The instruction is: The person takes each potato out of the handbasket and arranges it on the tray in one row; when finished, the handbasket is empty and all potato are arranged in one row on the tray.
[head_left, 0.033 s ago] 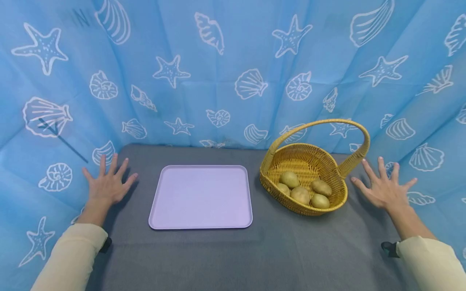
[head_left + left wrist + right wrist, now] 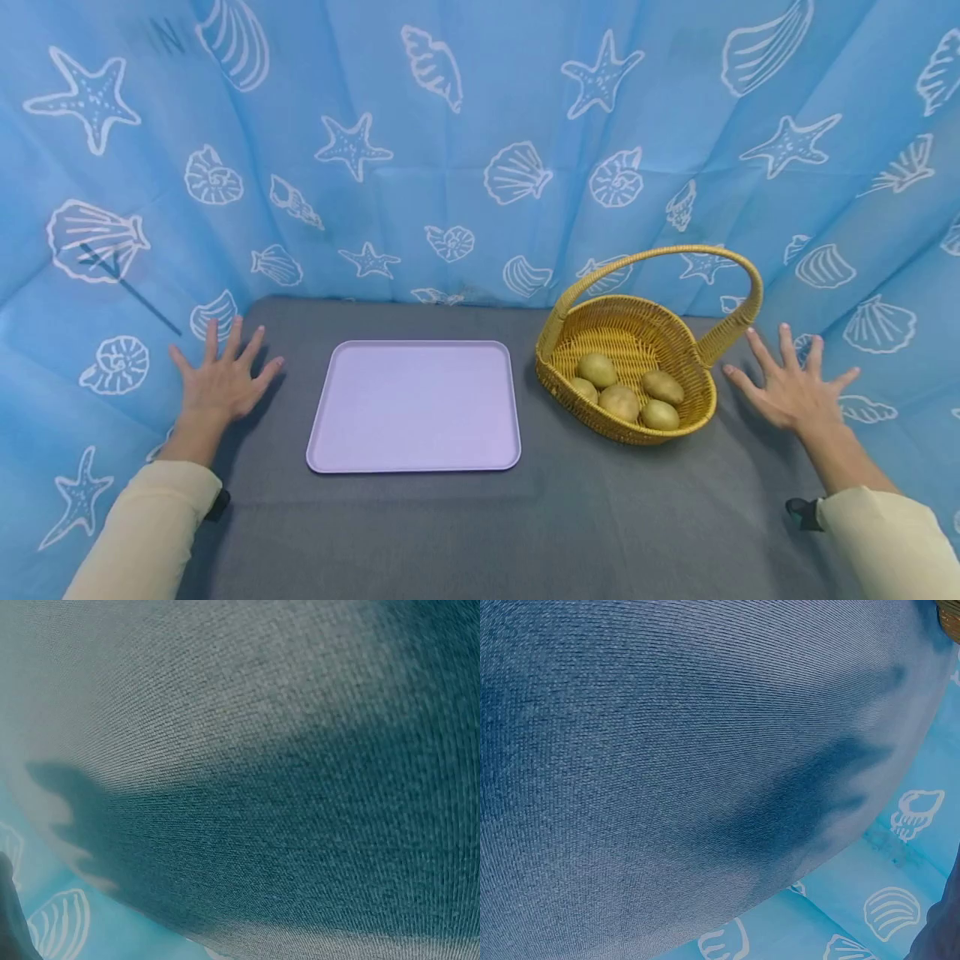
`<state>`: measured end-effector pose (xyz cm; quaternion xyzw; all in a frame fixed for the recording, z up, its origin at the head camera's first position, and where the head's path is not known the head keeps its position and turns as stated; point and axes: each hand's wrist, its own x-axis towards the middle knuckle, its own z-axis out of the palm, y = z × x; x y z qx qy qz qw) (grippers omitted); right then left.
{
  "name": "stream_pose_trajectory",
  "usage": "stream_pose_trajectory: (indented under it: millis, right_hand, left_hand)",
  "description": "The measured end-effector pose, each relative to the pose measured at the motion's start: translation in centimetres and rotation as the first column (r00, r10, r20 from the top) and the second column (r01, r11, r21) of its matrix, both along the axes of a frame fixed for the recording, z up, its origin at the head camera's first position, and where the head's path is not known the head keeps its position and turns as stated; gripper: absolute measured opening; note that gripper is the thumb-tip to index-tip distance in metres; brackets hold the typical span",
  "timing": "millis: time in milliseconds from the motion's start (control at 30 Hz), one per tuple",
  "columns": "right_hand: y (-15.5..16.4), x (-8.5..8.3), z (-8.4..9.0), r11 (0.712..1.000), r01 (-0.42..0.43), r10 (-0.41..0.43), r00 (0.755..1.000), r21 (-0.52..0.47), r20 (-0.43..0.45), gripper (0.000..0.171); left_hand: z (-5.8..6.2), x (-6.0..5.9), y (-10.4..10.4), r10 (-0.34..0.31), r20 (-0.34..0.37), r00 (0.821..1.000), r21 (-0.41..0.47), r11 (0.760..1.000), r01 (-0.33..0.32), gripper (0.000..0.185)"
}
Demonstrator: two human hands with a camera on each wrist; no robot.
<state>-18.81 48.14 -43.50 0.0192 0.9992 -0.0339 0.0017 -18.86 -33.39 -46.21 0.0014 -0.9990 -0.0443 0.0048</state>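
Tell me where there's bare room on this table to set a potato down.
The lavender tray is bare, as is the grey cloth in front of it, between the sleeves. The basket is crowded with five potatoes.

grey tablecloth [image 2: 480, 533], blue seashell-print backdrop [image 2: 480, 108]

basket [image 2: 562, 387]: yellow wicker, upright, R of tray | 5 potatoes [image 2: 619, 402] inside

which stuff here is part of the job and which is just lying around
In the job:
potatoes
basket
tray
left hand, open, holding nothing
right hand, open, holding nothing

Just there:
grey tablecloth
blue shell-print backdrop
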Motion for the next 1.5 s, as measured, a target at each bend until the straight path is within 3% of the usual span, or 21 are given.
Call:
stream_pose_trajectory:
  millis: [433,867,1167,1367,1500]
  right_hand:
    - [0.1,1.4,0.3,1.000,-0.001,0.000,1.000,-0.017,-0.012,0.085]
    - [-1.1,2.8,3.4,0.998,-0.062,0.061,0.997,-0.014,-0.049,0.082]
    - [-2.9,5.2,5.5,0.986,-0.168,0.169,0.983,0.018,-0.077,0.083]
    - [-4.3,6.8,6.5,0.975,-0.224,0.222,0.957,0.010,-0.188,0.090]
    - [-5.3,7.4,6.8,0.941,-0.337,0.322,0.901,-0.004,-0.291,0.090]
  left_hand:
    - [0.4,0.3,0.4,-0.060,-0.038,0.997,-0.057,0.997,0.058,0.076]
    - [2.6,1.9,1.2,-0.122,-0.135,0.983,-0.087,0.990,0.111,0.073]
    - [2.9,3.4,1.8,-0.232,-0.216,0.948,-0.152,0.967,0.202,0.074]
    - [3.0,4.3,2.3,-0.273,-0.214,0.938,-0.168,0.956,0.240,0.076]
    - [2.8,4.6,2.7,-0.316,-0.177,0.932,-0.179,0.942,0.285,0.076]
